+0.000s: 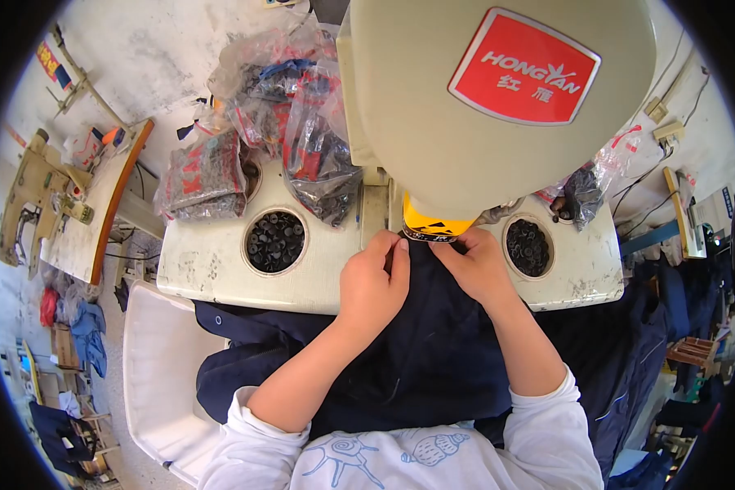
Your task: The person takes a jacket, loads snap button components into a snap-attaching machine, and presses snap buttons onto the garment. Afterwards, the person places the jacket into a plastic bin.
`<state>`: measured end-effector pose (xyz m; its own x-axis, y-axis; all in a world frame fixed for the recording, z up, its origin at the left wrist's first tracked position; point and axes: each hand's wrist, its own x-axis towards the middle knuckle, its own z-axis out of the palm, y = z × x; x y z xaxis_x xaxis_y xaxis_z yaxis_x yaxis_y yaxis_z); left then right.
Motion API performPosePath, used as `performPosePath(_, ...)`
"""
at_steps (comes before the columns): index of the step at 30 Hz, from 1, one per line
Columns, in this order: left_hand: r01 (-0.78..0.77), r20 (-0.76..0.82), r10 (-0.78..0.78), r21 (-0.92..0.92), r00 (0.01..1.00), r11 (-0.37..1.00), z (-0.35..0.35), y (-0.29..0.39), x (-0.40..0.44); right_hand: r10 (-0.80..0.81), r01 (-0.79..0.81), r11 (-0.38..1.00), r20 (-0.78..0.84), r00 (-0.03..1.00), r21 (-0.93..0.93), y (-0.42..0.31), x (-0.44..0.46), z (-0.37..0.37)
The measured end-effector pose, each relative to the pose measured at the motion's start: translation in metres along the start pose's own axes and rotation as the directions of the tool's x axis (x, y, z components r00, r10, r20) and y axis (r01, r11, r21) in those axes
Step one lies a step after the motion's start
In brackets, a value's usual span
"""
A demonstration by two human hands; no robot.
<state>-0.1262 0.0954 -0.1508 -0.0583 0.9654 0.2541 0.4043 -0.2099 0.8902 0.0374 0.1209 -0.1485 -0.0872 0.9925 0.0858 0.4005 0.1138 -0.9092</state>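
Under the head of a cream press machine (416,106), a dark navy garment (441,351) is stretched up from my lap to the yellow guard (434,217) at the machine's lower end. My left hand (376,273) pinches the garment's edge just left of the guard. On the other side, my right hand (475,268) grips the same cloth, its fingertips partly hidden behind the guard. The exact spot where the cloth meets the machine is covered by the guard and fingers.
Round wells in the white worktop (196,261) hold dark snap parts (275,242) on the left and dark ring-like parts (529,247) on the right. Plastic bags (318,139) crowd the back left. A white bin (151,367) stands at lower left; more dark clothing (604,351) hangs at right.
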Motion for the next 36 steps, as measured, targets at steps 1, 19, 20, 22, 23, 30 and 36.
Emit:
performPosePath(1, 0.008, 0.001, -0.008, 0.000, 1.000, 1.000, 0.000, 0.000, 0.000, -0.012, 0.012, 1.000, -0.002, 1.000, -0.002, 0.002, 0.001, 0.000)
performPosePath(19, -0.308, 0.691, 0.346, -0.184, 0.634, 0.933, -0.014, 0.038, -0.074, -0.286, 0.201, 0.882, -0.145, 0.947, -0.427, -0.009, -0.166, -0.169)
performPosePath(20, -0.455, 0.702, 0.380, -0.089, 0.602, 0.886, -0.021, 0.028, -0.077, -0.136, 0.067, 0.954, -0.220, 0.966, -0.293, 0.013, -0.191, -0.210)
performPosePath(22, -0.393, 0.769, 0.233, 0.026, 0.595, 0.919, -0.052, 0.026, -0.066, -0.210, 0.170, 0.978, -0.539, 0.816, -0.124, 0.027, -0.235, -0.235)
performPosePath(23, -0.387, 0.801, 0.199, 0.044, 0.564, 0.921, -0.070, 0.028, -0.060, -0.193, 0.199, 0.978, -0.587, 0.787, -0.054, 0.030, -0.255, -0.253)
performPosePath(30, -0.494, 0.667, 0.179, 0.318, 0.723, 0.809, -0.170, -0.016, -0.079, 0.101, 0.118, 0.973, -0.823, 0.558, 0.200, 0.066, -0.316, -0.331)
performPosePath(36, -0.596, 0.573, 0.300, 0.440, 0.762, 0.672, -0.169, -0.026, -0.145, 0.516, -0.600, 0.655, -0.308, 0.799, -0.459, 0.202, -0.285, -0.336)
